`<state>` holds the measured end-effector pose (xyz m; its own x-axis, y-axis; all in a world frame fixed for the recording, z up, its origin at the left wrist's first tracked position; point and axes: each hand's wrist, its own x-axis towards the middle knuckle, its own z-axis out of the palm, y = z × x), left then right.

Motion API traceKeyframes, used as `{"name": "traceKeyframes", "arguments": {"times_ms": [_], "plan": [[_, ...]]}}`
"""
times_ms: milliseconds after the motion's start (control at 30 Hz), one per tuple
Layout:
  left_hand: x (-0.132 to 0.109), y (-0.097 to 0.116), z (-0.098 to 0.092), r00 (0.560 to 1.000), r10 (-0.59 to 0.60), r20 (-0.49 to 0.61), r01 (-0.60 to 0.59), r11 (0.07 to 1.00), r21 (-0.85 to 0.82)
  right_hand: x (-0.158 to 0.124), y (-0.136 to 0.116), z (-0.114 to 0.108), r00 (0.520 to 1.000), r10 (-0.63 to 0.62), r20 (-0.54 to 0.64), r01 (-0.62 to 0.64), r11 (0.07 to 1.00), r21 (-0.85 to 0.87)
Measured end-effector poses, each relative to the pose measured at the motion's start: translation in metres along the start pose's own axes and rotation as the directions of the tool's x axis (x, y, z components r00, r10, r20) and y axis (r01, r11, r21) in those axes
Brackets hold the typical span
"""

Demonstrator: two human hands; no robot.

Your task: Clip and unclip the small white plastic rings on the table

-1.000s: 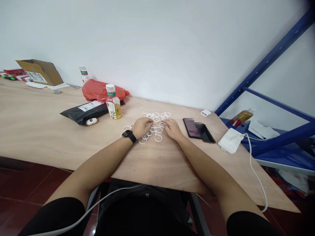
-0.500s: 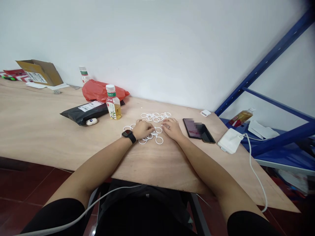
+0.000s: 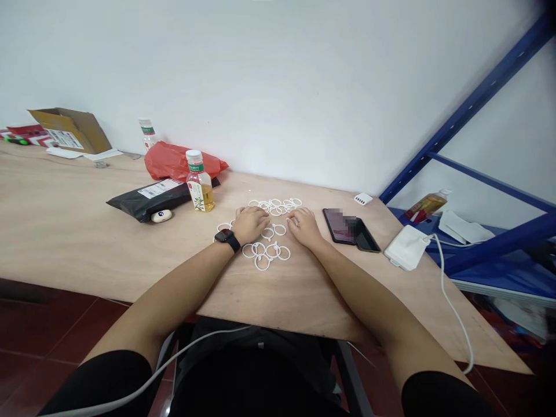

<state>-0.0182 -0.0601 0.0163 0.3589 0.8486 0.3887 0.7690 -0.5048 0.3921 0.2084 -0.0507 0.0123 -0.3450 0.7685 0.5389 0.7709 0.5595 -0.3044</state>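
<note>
Several thin white rings (image 3: 263,262) lie on the wooden table (image 3: 278,295), some overlapping, nearer to me than my hands. A further cluster of white rings (image 3: 276,207) lies beyond, between and behind the hands. My left hand (image 3: 252,224), a black watch on its wrist, rests palm down at the left of the rings, its fingers spread a little over some of them. On the right side my right hand (image 3: 304,226) lies on the table beside the rings, fingers apart and slightly curled. Neither hand visibly holds a ring.
At the left stand a drink bottle (image 3: 200,188), a black parcel (image 3: 160,197), a red bag (image 3: 174,161) and a cardboard box (image 3: 76,128). To the right lie two phones (image 3: 339,227), a white charger (image 3: 407,248) with a cable and a small white block (image 3: 363,199).
Rings near me have shifted and spread out towards my side of the table. My left hand has drawn slightly back from them, and its fingers have moved up and away.
</note>
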Motion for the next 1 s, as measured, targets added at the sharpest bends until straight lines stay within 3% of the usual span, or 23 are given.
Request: {"name": "traceKeyframes", "arguments": {"times_ms": [233, 433, 600, 767, 867, 1000], "plan": [[0.006, -0.004, 0.010, 0.993, 0.007, 0.118, -0.017, 0.997, 0.081, 0.000, 0.003, 0.002, 0.995, 0.063, 0.075, -0.055, 0.993, -0.101], [0.002, -0.010, 0.005, 0.998, -0.013, 0.063, 0.004, 0.989, 0.146, -0.003, 0.000, 0.003, 0.986, 0.071, 0.152, -0.060, 0.995, -0.075], [0.007, -0.010, -0.002, 0.998, -0.011, 0.060, 0.000, 0.984, 0.176, -0.003, 0.002, 0.001, 0.992, 0.074, 0.098, -0.073, 0.997, -0.011], [0.009, -0.005, -0.003, 0.991, 0.108, -0.076, -0.105, 0.994, 0.042, -0.004, -0.005, 0.000, 1.000, -0.004, -0.027, 0.007, 0.996, 0.092], [0.006, 0.000, 0.001, 0.984, 0.162, -0.078, -0.164, 0.986, -0.009, -0.005, -0.012, 0.001, 0.998, -0.069, -0.003, 0.069, 0.993, 0.091], [0.002, 0.001, 0.004, 0.997, 0.007, -0.078, 0.003, 0.992, 0.126, -0.005, -0.016, 0.004, 0.993, -0.104, 0.046, 0.101, 0.992, 0.071]]}}
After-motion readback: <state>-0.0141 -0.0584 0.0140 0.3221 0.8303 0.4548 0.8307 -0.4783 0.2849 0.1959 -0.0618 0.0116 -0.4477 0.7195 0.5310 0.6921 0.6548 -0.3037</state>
